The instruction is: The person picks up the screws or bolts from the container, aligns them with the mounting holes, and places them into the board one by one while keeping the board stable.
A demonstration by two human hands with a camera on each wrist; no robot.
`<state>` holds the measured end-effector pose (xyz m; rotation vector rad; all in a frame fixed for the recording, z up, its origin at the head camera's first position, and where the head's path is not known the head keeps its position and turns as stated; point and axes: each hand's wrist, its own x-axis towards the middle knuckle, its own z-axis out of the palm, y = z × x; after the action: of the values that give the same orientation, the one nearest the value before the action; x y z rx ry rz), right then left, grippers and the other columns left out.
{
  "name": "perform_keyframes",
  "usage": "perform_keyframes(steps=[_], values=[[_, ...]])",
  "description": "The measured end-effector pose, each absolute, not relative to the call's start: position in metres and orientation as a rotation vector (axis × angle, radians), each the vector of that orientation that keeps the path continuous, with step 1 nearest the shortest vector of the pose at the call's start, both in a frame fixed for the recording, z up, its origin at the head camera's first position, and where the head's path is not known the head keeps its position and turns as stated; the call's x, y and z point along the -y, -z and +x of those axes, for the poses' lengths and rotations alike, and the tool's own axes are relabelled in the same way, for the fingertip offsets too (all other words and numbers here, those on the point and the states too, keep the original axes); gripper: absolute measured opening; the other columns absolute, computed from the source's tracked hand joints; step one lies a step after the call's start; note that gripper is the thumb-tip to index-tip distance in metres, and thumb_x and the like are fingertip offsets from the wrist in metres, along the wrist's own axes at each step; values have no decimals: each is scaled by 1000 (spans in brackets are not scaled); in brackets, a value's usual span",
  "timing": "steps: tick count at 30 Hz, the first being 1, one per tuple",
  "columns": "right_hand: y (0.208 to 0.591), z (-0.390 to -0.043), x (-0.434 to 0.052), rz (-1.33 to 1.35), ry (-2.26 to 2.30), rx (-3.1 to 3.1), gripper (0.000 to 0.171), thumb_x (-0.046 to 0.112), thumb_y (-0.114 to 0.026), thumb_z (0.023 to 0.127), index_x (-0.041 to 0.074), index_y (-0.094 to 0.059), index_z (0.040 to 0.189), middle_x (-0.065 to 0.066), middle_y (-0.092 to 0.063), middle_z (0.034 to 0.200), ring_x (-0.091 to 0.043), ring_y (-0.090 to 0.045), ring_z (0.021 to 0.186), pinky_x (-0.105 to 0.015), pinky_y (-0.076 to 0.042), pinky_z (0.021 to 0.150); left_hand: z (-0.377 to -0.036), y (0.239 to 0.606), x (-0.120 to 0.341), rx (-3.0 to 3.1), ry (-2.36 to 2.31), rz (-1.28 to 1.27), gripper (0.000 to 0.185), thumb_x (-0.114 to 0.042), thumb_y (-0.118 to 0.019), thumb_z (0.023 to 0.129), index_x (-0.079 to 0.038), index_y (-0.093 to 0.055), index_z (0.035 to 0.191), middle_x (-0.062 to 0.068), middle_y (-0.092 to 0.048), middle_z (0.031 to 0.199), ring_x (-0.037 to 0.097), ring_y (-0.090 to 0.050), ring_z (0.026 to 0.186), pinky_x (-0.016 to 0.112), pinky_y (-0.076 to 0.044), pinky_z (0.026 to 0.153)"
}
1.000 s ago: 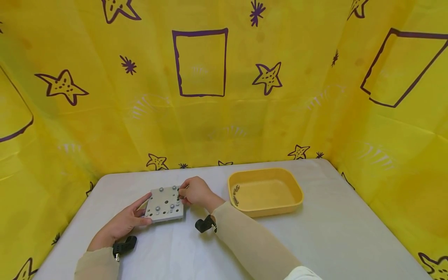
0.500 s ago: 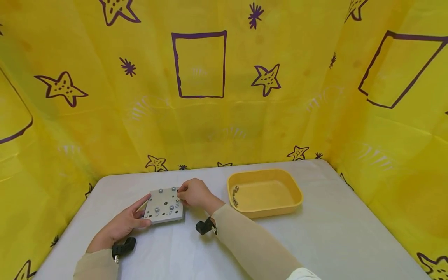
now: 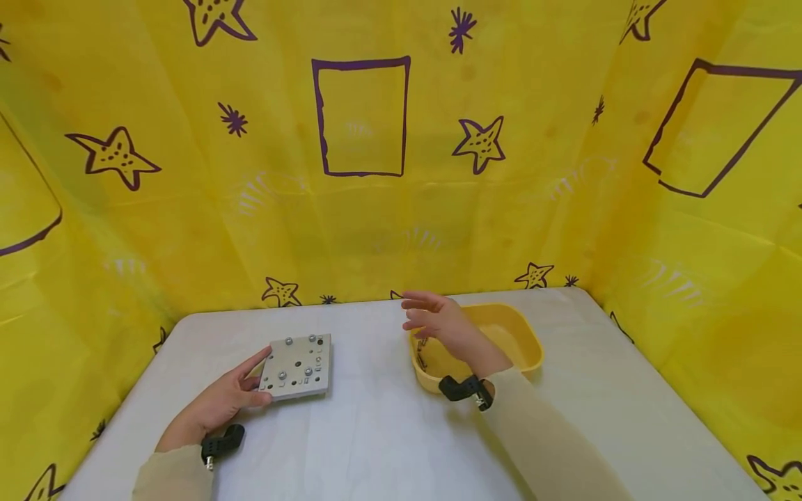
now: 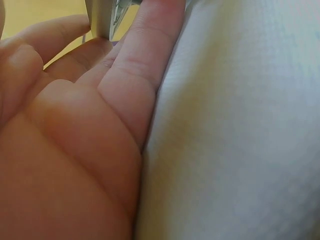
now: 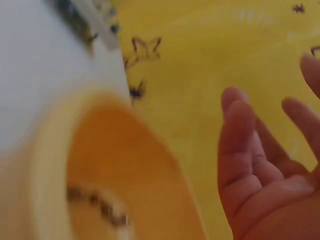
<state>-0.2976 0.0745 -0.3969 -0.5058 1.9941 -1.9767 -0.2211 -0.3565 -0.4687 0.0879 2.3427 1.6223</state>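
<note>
A square grey metal plate (image 3: pixel 296 365) with several screws standing in it lies on the white table (image 3: pixel 376 431), left of centre. My left hand (image 3: pixel 255 379) holds its left near corner, forefinger along the left edge and thumb on the near edge. The left wrist view shows the plate's edge (image 4: pixel 102 17) between those fingers. My right hand (image 3: pixel 418 314) hovers open, fingers spread, above the left rim of a yellow tray (image 3: pixel 510 348), holding nothing. A few loose screws (image 3: pixel 420 358) lie in the tray's left end, seen blurred as screws (image 5: pixel 100 205) in the right wrist view.
Yellow cloth walls (image 3: pixel 363 209) with purple stars close in the table at the back and both sides. The tray stands right of centre near the back. Black wrist mounts (image 3: pixel 221 440) sit on both forearms.
My right hand has let go of the screw at the plate's right edge and swung right and up to the tray's left rim. The left hand and plate have stayed put.
</note>
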Motion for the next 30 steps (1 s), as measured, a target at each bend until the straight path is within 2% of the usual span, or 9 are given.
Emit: perform_keyframes(steps=[3,6,11,15,18,30], values=[[406,-301,-98,-571,1757,-2206,45,13,-70,95,15,-60,139,-6,-59,136,-31,-60,115,-50,-49,94,-220,469,356,-2326,-1632,76,104,-20,-83,82,-22,-16,162,27,-31,155,37,-47,131,63,-16,112],[414,-302,-111,-626,1464,-2388,41,11,-72,93,13,-65,133,-5,-63,131,-31,-56,120,-44,-48,95,-220,467,356,-2321,-1630,78,104,-20,-83,82,-22,-15,162,27,-30,155,37,-47,131,63,-18,112],[429,-304,-117,-724,1114,-2496,36,10,-74,87,18,-73,122,2,-68,121,-24,-58,104,-35,-48,84,-221,466,357,-2341,-1616,98,104,-20,-82,83,-23,-14,162,27,-31,155,36,-47,130,62,-21,111],[440,-306,-116,-817,1053,-2490,36,8,-75,86,24,-74,118,4,-69,116,-17,-58,91,-31,-49,76,-222,466,357,-2340,-1616,102,104,-20,-82,83,-23,-14,162,27,-29,156,37,-46,131,61,-22,111],[444,-306,-115,-864,1047,-2475,36,6,-75,86,22,-74,118,2,-70,111,-16,-59,83,-31,-50,74,-222,467,356,-2345,-1611,91,104,-20,-83,83,-23,-15,162,26,-27,157,39,-44,133,62,-21,111],[450,-308,-109,-947,917,-2527,34,6,-72,87,23,-74,116,7,-69,93,-13,-59,79,-33,-49,76,-220,467,356,-2363,-1578,93,104,-23,-82,83,-23,-14,162,27,-27,157,39,-44,133,63,-19,111]])
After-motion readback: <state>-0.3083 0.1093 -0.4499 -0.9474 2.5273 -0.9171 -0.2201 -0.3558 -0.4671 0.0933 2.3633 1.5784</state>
